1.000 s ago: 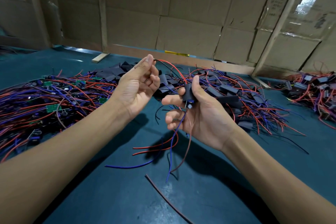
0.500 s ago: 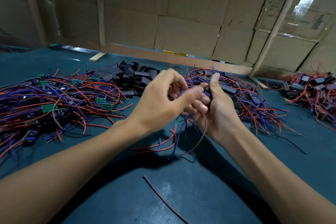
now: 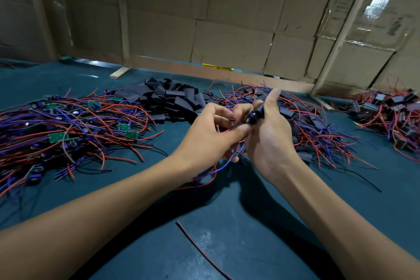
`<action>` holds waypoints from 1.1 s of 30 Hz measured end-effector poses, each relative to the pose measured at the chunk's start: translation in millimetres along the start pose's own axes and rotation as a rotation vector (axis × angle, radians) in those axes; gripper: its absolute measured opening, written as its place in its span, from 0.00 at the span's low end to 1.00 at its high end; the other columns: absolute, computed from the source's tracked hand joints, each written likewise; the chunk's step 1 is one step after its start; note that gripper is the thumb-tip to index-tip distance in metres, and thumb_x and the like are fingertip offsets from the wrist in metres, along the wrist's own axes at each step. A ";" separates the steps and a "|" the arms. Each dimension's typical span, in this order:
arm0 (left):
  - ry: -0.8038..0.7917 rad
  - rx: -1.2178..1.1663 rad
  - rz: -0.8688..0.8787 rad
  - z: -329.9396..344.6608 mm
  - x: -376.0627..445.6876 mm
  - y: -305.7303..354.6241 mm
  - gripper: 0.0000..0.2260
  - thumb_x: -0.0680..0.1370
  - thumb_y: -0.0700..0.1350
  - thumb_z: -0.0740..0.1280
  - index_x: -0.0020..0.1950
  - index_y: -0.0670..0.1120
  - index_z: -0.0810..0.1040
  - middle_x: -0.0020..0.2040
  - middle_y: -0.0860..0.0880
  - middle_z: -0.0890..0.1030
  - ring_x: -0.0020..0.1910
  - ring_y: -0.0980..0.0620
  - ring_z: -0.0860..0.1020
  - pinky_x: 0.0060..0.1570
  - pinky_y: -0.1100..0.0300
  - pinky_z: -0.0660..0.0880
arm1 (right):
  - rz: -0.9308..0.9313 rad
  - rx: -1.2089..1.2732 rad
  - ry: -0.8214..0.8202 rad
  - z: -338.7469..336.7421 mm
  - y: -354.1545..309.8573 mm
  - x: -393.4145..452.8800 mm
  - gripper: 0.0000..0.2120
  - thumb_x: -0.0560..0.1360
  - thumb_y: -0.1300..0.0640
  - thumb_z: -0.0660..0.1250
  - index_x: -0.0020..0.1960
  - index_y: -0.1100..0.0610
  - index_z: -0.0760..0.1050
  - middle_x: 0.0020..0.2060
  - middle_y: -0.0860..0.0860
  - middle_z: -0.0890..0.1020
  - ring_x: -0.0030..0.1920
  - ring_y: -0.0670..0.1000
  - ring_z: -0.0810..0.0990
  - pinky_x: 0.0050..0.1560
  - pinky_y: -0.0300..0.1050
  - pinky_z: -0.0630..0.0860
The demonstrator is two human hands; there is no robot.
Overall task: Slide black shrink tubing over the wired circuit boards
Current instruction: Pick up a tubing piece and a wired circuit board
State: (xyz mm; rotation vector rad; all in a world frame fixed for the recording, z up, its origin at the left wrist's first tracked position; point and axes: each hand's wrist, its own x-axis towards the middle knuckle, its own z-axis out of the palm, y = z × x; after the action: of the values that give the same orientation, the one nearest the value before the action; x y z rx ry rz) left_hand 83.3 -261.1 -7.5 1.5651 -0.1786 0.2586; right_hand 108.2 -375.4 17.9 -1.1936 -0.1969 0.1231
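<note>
At the centre of the frame the right hand (image 3: pixel 270 141) is clenching a short piece of black shrink tubing (image 3: pixel 256 113) between thumb and fingers, its open end pointing toward the left hand (image 3: pixel 211 141), whose fingers (image 3: pixel 241 130) are pinching at the mouth of the tubing, where something dark blue is showing. The circuit board itself is hidden inside the tubing or behind the fingers, so how far it is seated cannot be told. Red and blue wires (image 3: pixel 225 166) are trailing down from between the hands onto the teal worktop (image 3: pixel 227 245). Judging by this, the step in hand is seating the board inside the tubing. Doing it well probably means keeping the tubing's mouth squeezed open into a round — not flat — while the left hand is feeding the board straight in, wires gathered together so none is folding back or catching the edge. Pulling gently on the leads may help more than pushing the board. In the left of the frame a heap of bare wired boards (image 3: pixel 68 127) is lying; a pile of cut tubing pieces (image 3: pixel 168 95) is sitting in the upper middle, and covered ones (image 3: pixel 318 129) are lying behind the right hand — with another heap (image 3: pixel 391 109) at the far right.
</note>
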 end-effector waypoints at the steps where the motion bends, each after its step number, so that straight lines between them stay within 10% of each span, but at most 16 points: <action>1: -0.017 -0.031 -0.004 0.2 0.1 1.5 0.14 0.76 0.41 0.75 0.56 0.41 0.74 0.46 0.46 0.82 0.29 0.51 0.80 0.26 0.57 0.78 | 0.003 0.033 0.011 -0.9 -1.7 -0.1 0.34 0.80 0.31 0.47 0.49 0.62 0.71 0.44 0.63 0.76 0.46 0.65 0.75 0.35 0.54 0.71; 7: -0.137 -0.285 -0.193 -1.4 0.8 7.1 0.02 0.77 0.37 0.72 0.48 0.41 0.81 0.38 0.48 0.80 0.30 0.54 0.77 0.25 0.64 0.69 | 0.079 0.093 -0.076 -3.4 -1.8 0.2 0.41 0.80 0.31 0.45 0.71 0.67 0.65 0.59 0.63 0.81 0.42 0.59 0.80 0.27 0.44 0.74; 20: -0.360 -0.498 -0.372 -17.9 10.7 11.9 0.03 0.78 0.40 0.70 0.51 0.45 0.80 0.45 0.44 0.83 0.29 0.61 0.73 0.22 0.69 0.59 | 0.009 0.137 -0.146 -8.4 3.6 5.9 0.25 0.81 0.31 0.48 0.42 0.50 0.67 0.54 0.56 0.87 0.25 0.47 0.75 0.35 0.42 0.77; 25: -0.371 -0.479 -0.414 -19.7 13.1 7.8 0.04 0.76 0.42 0.73 0.41 0.48 0.85 0.45 0.44 0.84 0.31 0.59 0.76 0.23 0.68 0.64 | 0.016 0.068 -0.222 -4.5 6.3 4.6 0.40 0.80 0.29 0.40 0.32 0.47 0.83 0.54 0.53 0.86 0.42 0.54 0.81 0.47 0.51 0.77; 33: -0.349 -0.504 -0.490 -16.5 15.2 7.9 0.08 0.74 0.42 0.74 0.35 0.49 0.85 0.43 0.45 0.85 0.32 0.57 0.79 0.26 0.67 0.70 | 0.090 0.150 -0.234 -6.1 7.1 6.4 0.33 0.77 0.25 0.40 0.40 0.49 0.72 0.62 0.49 0.84 0.73 0.54 0.72 0.65 0.52 0.65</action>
State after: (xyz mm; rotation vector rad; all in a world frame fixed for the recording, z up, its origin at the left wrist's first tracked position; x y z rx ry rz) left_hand 95.0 -244.0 4.2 1.0946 -0.1136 -0.4216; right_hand 115.8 -377.1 9.7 -1.0368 -0.3335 0.3515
